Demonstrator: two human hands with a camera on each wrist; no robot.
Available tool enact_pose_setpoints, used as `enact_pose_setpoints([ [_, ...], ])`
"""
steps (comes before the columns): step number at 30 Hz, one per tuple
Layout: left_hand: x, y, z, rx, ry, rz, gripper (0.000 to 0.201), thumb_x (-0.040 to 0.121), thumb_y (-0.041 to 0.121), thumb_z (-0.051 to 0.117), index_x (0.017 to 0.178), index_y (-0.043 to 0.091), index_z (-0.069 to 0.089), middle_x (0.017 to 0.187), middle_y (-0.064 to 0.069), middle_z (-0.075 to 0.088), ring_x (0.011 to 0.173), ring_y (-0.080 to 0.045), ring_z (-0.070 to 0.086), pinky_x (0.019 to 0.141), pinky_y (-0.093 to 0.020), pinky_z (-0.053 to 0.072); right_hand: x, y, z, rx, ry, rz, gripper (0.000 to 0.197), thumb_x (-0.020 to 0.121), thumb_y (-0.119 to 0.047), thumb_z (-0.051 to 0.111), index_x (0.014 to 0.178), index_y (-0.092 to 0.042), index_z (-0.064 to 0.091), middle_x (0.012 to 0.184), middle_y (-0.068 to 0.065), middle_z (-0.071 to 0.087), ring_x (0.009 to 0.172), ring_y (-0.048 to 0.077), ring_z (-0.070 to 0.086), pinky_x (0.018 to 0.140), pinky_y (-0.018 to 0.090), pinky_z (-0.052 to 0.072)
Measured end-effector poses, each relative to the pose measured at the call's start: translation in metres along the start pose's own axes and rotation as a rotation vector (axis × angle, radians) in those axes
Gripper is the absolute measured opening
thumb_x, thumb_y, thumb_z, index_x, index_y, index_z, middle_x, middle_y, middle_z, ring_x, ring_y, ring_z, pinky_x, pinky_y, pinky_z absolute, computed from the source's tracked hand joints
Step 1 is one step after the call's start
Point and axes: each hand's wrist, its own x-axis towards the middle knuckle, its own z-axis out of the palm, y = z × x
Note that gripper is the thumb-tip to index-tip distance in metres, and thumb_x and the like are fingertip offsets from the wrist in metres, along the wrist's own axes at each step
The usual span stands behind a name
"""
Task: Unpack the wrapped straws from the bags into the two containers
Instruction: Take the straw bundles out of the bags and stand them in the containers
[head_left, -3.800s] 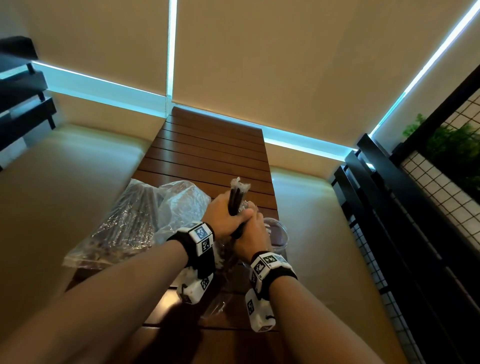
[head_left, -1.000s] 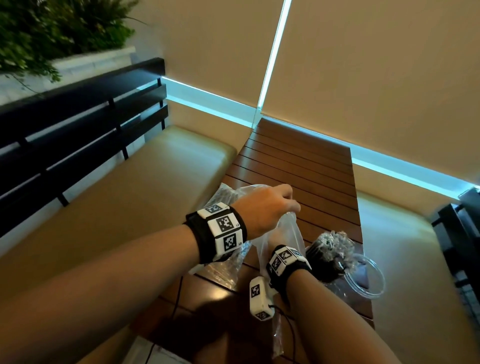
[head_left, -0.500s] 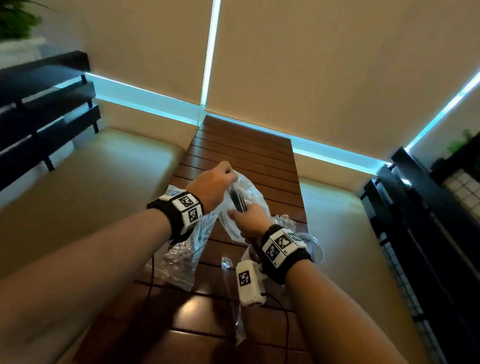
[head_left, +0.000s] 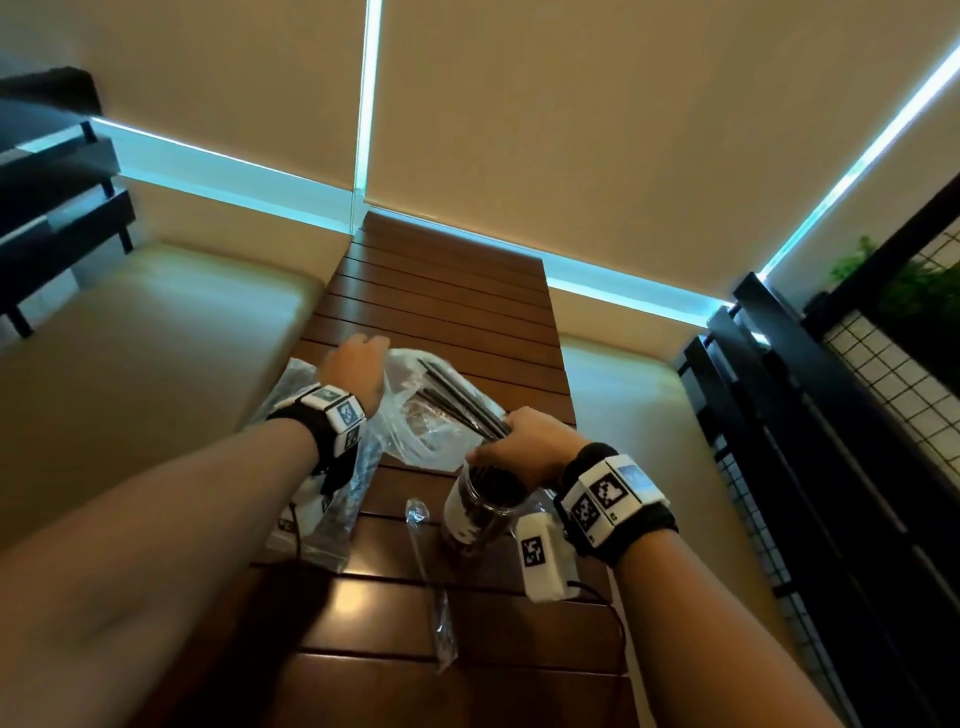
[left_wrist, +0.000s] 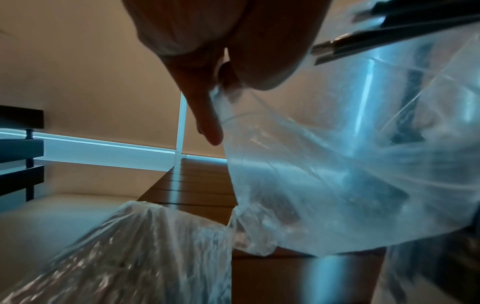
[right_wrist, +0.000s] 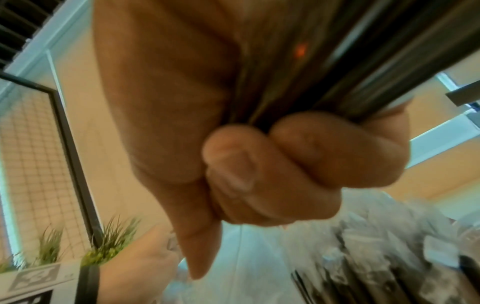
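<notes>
On the slatted wooden table (head_left: 441, 291) lies a clear plastic bag (head_left: 421, 415) with black wrapped straws (head_left: 457, 397) sticking out of it. My left hand (head_left: 358, 371) pinches the bag's upper edge (left_wrist: 226, 98) and holds it up. My right hand (head_left: 524, 449) grips a bundle of the wrapped straws (right_wrist: 350, 61), its fingers (right_wrist: 259, 164) curled tight, just above a clear container (head_left: 480, 512) that holds more dark straws. A second bag of straws (head_left: 317, 499) lies under my left wrist, also seen as the crinkled bag (left_wrist: 124, 257) in the left wrist view.
A single wrapped straw (head_left: 434, 577) lies loose on the table in front of the container. Tan cushioned benches (head_left: 156, 338) flank the table. A black railing (head_left: 831, 441) with a wire grid and plants (head_left: 914, 291) stands at the right.
My right hand has drawn the straw bundle out of the bag toward the right and down to the container. My left hand still holds the bag's edge. The view swung right.
</notes>
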Motion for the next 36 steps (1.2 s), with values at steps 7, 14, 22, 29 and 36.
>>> enact_pose_setpoints([
  [7, 0.019, 0.008, -0.057, -0.254, 0.27, -0.128, 0.051, 0.086, -0.004, 0.057, 0.133, 0.016, 0.055, 0.128, -0.017, 0.053, 0.111, -0.04, 0.056, 0.094, -0.045, 0.047, 0.001, 0.007, -0.011, 0.292, 0.188, -0.084, 0.034, 0.087, -0.043, 0.067, 0.065, -0.022, 0.053, 0.054, -0.008, 0.051, 0.042, 0.004, 0.048, 0.043, 0.018, 0.038],
  [14, 0.003, 0.007, -0.028, -0.185, 0.134, -0.017, 0.059, 0.085, -0.011, 0.05, 0.139, 0.013, 0.047, 0.139, -0.017, 0.041, 0.118, -0.039, 0.052, 0.098, -0.045, 0.047, 0.006, 0.023, -0.014, 0.365, 0.517, 0.01, 0.038, 0.092, -0.046, 0.06, 0.063, -0.024, 0.048, 0.063, -0.005, 0.055, 0.057, 0.011, 0.052, 0.05, 0.024, 0.036],
  [22, -0.018, 0.011, 0.036, 0.005, -0.357, 0.196, 0.077, 0.087, 0.055, 0.058, 0.151, 0.027, 0.025, 0.161, -0.01, 0.001, 0.147, -0.033, 0.017, 0.115, -0.05, 0.029, 0.011, 0.011, 0.013, 0.37, 0.487, -0.131, 0.042, 0.094, -0.044, 0.057, 0.062, -0.021, 0.042, 0.059, -0.008, 0.05, 0.058, 0.01, 0.046, 0.058, 0.028, 0.038],
  [29, -0.017, 0.072, -0.047, -0.749, -0.313, 0.249, 0.074, 0.072, 0.078, 0.05, 0.123, 0.024, 0.052, 0.121, 0.001, 0.064, 0.111, -0.015, 0.062, 0.094, -0.04, 0.051, 0.017, 0.004, 0.031, 0.321, 0.493, -0.233, 0.037, 0.094, -0.051, 0.052, 0.07, -0.023, 0.052, 0.065, -0.009, 0.057, 0.063, 0.009, 0.052, 0.063, 0.032, 0.043],
  [36, -0.025, 0.109, -0.077, -1.478, -0.344, 0.047, 0.012, 0.101, 0.016, 0.047, 0.091, 0.014, 0.054, 0.092, -0.006, 0.068, 0.105, -0.021, 0.067, 0.098, -0.041, 0.049, 0.008, -0.019, 0.027, 0.343, 0.506, -0.287, 0.022, 0.093, -0.041, 0.058, 0.102, -0.021, 0.057, 0.084, -0.005, 0.065, 0.075, 0.011, 0.063, 0.077, 0.04, 0.056],
])
